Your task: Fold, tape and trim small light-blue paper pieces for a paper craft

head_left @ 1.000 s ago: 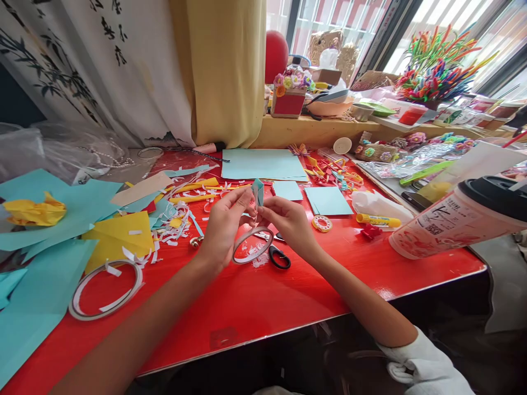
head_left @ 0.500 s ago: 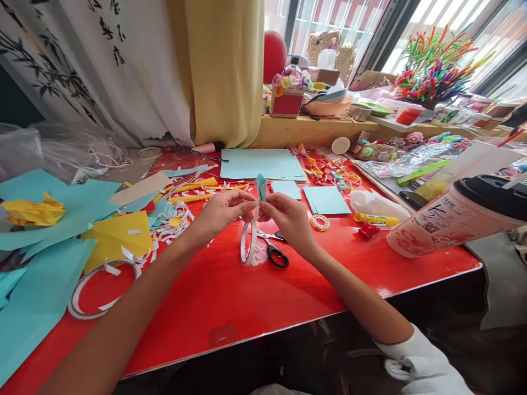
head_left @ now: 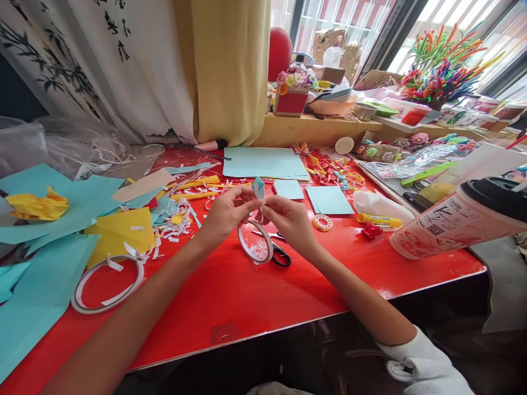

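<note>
Above the middle of the red table, my left hand (head_left: pixel 231 213) is closed in a pinch on a small folded piece of light blue paper (head_left: pixel 258 188), which sticks up over the fingertips. My right hand (head_left: pixel 291 219) meets it, its thumb and finger pinched on the strip of a white double-sided tape roll (head_left: pixel 269 249). This ring hangs below both hands, and the fingers partly hide where strip and paper meet. Behind the ring lie black-handled scissors (head_left: pixel 281 256), partly covered, and some white tape scraps (head_left: pixel 258 251).
Blue sheets (head_left: pixel 329 199) lie beyond my right hand, near a small tape reel (head_left: pixel 323 222) and a yellow glue stick (head_left: pixel 379 220). A large drink cup (head_left: pixel 448 219) leans in at right. Paper scraps (head_left: pixel 175 219) and a larger tape ring (head_left: pixel 78 302) are at left.
The hanging tape roll has swung round, from nearly edge-on to facing me more openly. The folded blue paper sits slightly lower between my hands. The view has shifted a little.
</note>
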Demonstrator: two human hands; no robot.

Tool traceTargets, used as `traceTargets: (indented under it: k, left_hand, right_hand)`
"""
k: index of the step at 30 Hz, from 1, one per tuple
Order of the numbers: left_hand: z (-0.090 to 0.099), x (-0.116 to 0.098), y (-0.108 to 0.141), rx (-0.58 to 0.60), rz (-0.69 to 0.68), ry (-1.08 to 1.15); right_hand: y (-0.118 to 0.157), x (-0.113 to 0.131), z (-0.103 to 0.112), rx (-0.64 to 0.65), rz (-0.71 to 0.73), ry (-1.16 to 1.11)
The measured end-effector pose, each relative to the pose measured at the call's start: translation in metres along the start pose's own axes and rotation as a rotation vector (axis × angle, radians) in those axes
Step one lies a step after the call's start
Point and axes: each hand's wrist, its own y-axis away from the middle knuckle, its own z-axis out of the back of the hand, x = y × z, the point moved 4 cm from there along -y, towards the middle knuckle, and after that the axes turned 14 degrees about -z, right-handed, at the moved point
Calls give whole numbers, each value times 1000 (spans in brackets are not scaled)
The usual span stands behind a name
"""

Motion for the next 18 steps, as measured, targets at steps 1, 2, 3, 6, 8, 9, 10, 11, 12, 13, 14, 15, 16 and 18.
traceTargets:
  k: [1,2,3,6,8,9,10,11,12,13,14,15,16,18]
  left_hand:
    - [1,1,0,-17,6,8]
    - [2,2,0,-35,13,22]
    - [3,3,0,-50,20,44]
    - [4,3,-1,-62,26,132]
    - [5,1,-1,-56,30,174]
    - [5,-1,-2,-63,28,181]
    - [7,-2,-2,-73,22,179]
    - [8,-4,-2,-83,11,169]
    - [9,-5,-3,-94,-3,154]
    - [10,-6,-3,-103,-18,135]
    - [11,-6,-3,-107,-29,115]
    - [12,-6,-4,-113,-37,94]
    - [12,-6,-4,-120,-42,72]
    - [14,-5,-3,-133,-53,17]
  right_hand:
    - [0,0,0,0,-2,-17]
    - [0,0,0,3,-8,-39]
    - [0,0,0,10,-15,-63]
    - [0,0,-1,55,-40,-119]
    - [0,2,-2,101,-63,-134]
    - [0,2,-2,125,-75,-138]
    - [0,3,-2,148,-88,-139]
    - [0,3,-1,172,-100,-137]
    - [-1,3,-1,198,-108,-133]
    - [-1,3,-1,226,-114,-125]
    - [-1,2,-1,256,-117,-115]
    - [-2,2,-1,284,-117,-106]
    - [-2,2,-1,308,-112,-101]
    - [-4,3,0,346,-90,-104]
